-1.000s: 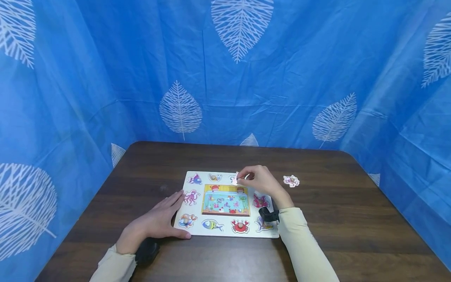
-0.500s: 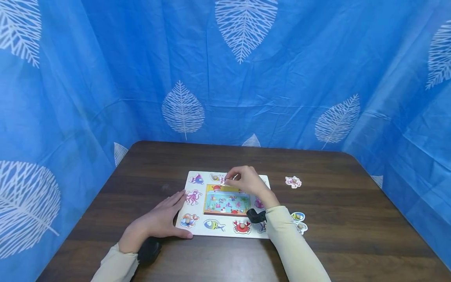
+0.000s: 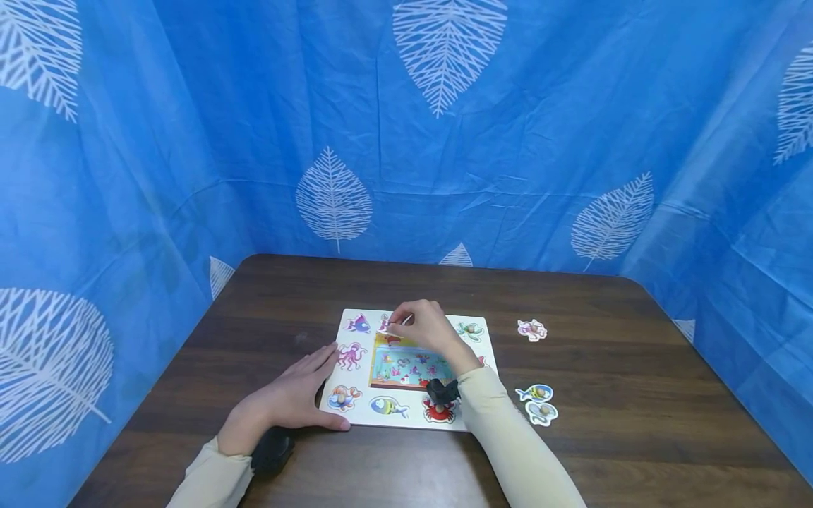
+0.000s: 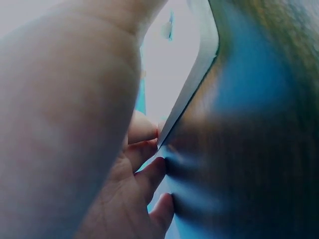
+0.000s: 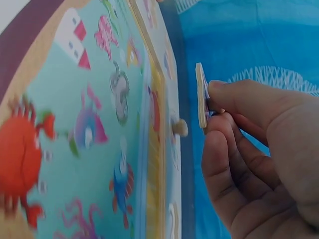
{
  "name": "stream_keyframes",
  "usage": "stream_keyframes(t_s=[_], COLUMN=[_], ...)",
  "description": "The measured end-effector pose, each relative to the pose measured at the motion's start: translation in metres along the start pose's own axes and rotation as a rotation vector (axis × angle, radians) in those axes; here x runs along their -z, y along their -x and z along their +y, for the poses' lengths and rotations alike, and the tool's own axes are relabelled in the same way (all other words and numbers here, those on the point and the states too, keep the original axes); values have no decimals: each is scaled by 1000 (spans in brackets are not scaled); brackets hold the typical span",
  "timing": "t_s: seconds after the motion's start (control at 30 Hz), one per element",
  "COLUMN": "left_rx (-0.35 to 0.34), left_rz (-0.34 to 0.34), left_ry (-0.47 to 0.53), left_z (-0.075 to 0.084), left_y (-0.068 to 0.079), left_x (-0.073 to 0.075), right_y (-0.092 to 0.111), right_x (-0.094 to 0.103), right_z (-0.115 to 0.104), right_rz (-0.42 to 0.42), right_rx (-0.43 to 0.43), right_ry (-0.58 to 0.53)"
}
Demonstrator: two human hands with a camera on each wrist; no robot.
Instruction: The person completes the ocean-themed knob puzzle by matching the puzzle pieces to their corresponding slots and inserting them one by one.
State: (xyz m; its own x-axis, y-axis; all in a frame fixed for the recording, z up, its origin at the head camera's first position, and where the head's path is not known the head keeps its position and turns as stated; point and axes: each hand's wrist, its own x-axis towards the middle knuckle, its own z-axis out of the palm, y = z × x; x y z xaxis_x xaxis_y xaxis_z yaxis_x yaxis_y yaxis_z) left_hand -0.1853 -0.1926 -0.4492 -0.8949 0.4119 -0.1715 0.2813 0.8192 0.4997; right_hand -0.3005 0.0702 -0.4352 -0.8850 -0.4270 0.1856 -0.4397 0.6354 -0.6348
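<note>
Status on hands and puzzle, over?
Left hand on puzzle board, at its left edge. Right hand pinching a puzzle piece, raised off the board. Three loose pieces right of the board, apart from both hands.

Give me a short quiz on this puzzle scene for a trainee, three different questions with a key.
1. Which hand pinches a puzzle piece?
2. True or false: the left hand touches the board.
3. In the head view, how many other pieces show on the table, right of the board?

Key:
1. Right hand.
2. True.
3. Three: a pinkish piece, a blue-and-yellow fish and a pale piece.
</note>
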Motion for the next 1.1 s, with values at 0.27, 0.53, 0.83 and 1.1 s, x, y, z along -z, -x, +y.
stream_keyframes(t_s=[0.27,0.53,0.83,1.1], left_rx=[2,-1,-9,-26], left_rz=[-2,1,8,13], left_ry=[-2,0,6,4], left_z=[1,2,0,-3], left_y=[0,1,1,0], left_x=[2,4,2,0], right_y=[-9,-18,-29,-34], right_x=[-13,-24,-35,-46], right_z=[-8,-18,-26,-26], right_rz=[-30,-44,-35,-11], right_rx=[-21,-27,-57,-75], right_ry=[-3,0,12,5])
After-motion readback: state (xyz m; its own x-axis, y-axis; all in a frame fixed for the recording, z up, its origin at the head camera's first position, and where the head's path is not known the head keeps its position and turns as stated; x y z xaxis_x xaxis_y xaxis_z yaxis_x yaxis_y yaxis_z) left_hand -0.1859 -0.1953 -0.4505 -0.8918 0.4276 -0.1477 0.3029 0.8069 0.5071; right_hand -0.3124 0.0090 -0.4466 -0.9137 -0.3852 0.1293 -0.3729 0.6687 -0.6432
